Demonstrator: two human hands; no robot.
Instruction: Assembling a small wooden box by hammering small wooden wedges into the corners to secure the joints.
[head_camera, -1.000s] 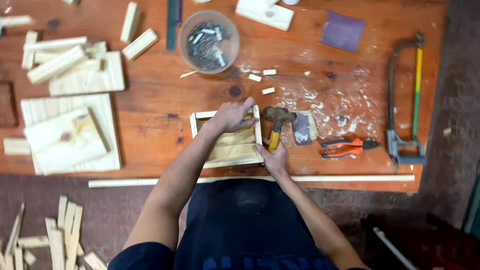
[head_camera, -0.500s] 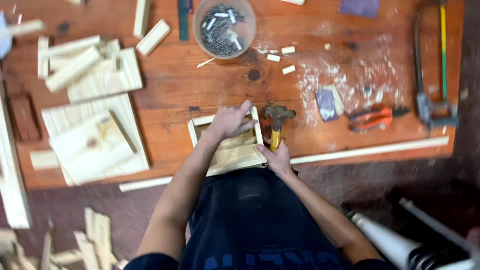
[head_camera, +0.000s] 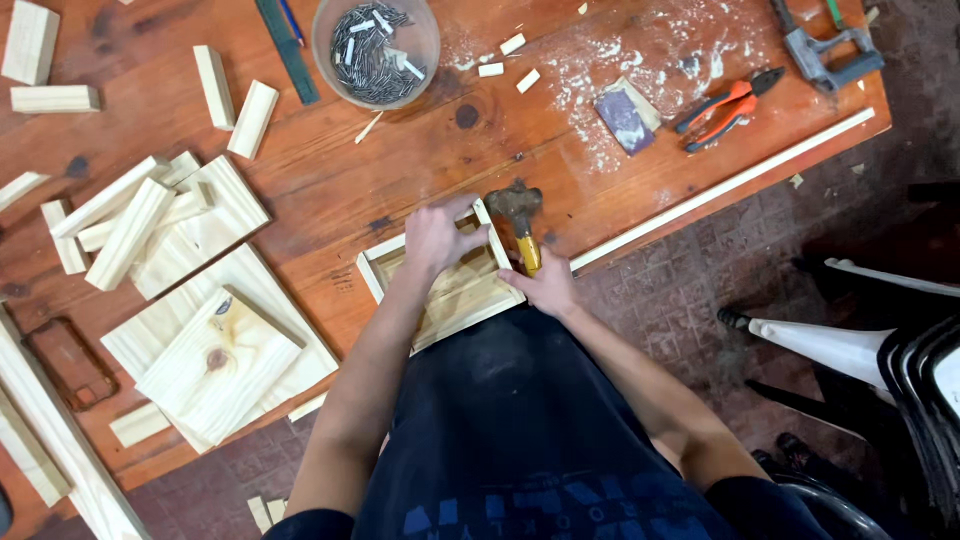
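The camera view has swung since a second ago, so the little wooden frame (head_camera: 440, 285) now sits in the lower middle of the picture, at the near edge of the wooden counter (head_camera: 330, 190), but the frame itself has not moved on the counter. Both hands have stayed where they were, so the work on the frame looks like it is going on. The left hand (head_camera: 437, 236) lies flat on the far corner of the frame, fingers spread and bent, pressing it down. The right hand (head_camera: 545, 288) is closed around the yellow handle of a hammer (head_camera: 519, 215), whose dark head rests just beside the frame's far right corner. Both arms reach forward from the body. A round bowl of nails (head_camera: 375, 45) stands near the top, and orange pliers (head_camera: 725, 102) lie at the upper right.
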